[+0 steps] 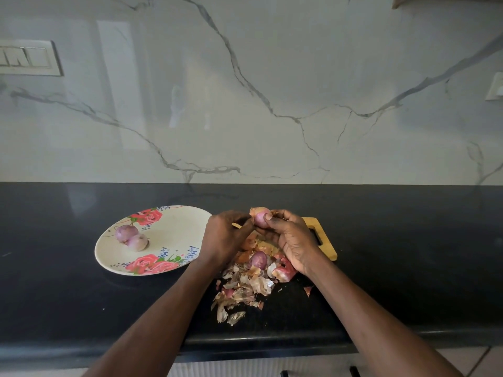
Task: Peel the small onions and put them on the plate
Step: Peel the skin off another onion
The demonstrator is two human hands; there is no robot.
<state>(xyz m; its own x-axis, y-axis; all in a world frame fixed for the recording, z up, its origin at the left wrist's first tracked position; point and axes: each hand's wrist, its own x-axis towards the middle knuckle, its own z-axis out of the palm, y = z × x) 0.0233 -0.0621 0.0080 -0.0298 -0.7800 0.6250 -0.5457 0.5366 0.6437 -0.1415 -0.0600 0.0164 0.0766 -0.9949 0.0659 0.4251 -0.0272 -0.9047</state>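
Your black glossy desk (68,295) had open room left of the floral plate (174,229) and right of the wooden board (325,240). Your left hand (226,238) pinched papery skin; your right hand (294,240), fingers (269,216) curled, gripped the round half-peeled onion (260,214) above the peel pile (245,289). Two peeled onions (132,237) sat touching on the plate; one unpeeled onion (258,259) lay among the peels.

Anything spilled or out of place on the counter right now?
Yes: dry onion skins have spread off the wooden cutting board onto the black counter, with one scrap lying apart at right. The plate looks tidy.
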